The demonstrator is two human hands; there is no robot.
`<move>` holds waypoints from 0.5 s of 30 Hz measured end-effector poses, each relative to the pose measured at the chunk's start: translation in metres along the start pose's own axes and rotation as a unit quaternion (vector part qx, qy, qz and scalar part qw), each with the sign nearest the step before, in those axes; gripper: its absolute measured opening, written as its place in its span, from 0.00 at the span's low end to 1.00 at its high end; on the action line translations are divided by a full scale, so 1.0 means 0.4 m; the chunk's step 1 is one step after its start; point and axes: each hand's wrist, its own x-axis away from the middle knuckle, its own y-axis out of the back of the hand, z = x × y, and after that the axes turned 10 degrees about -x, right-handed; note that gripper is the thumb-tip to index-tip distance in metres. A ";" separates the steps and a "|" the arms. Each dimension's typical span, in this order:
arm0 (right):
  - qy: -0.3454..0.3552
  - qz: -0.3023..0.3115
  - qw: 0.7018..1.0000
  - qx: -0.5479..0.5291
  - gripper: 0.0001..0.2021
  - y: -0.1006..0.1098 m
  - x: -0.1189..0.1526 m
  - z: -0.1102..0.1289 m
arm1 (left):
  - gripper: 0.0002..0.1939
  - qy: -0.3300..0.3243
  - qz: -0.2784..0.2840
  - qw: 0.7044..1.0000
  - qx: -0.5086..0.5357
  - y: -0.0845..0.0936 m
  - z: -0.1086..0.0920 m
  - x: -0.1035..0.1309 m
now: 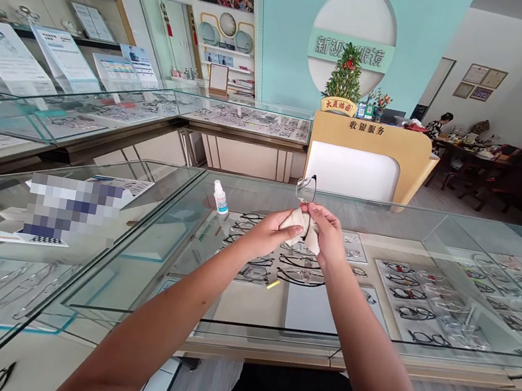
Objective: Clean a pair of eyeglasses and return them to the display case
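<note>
Both hands meet above the glass counter, near the middle of the head view. My left hand [272, 230] is closed on a beige cloth [292, 223], thumb pressed over it. Beside it my right hand [328, 231] grips a pair of glasses [306, 188] with its fingertips, and part of the cloth hangs below them. One lens and a dark temple stick up above the fingers; the other lens is hidden by the cloth and hands. A white spray bottle [221, 198] stands on the glass to the left of my hands.
Under the glass top of the counter [238, 326] lie rows of eyeglass frames [415, 313]. Papers [71, 209] rest on the left counter. Farther back stand a wooden cashier desk [375, 148] with a plant [346, 76] and, at the right, a seated person [439, 126].
</note>
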 end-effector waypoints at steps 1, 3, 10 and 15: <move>-0.001 0.002 1.000 0.000 0.20 0.001 0.000 0.000 | 0.38 -0.002 -0.001 1.000 -0.001 -0.001 -0.001 0.000; -0.002 0.004 1.000 -0.002 0.20 0.001 -0.001 -0.001 | 0.37 -0.008 -0.009 1.000 -0.001 -0.006 -0.002 -0.002; 0.009 0.011 1.000 -0.016 0.21 0.001 -0.001 -0.016 | 0.40 -0.029 -0.062 0.998 0.001 -0.028 -0.007 -0.002; 0.009 0.038 0.999 0.000 0.21 -0.001 0.000 -0.029 | 0.43 -0.024 -0.138 0.990 -0.023 -0.037 -0.001 0.002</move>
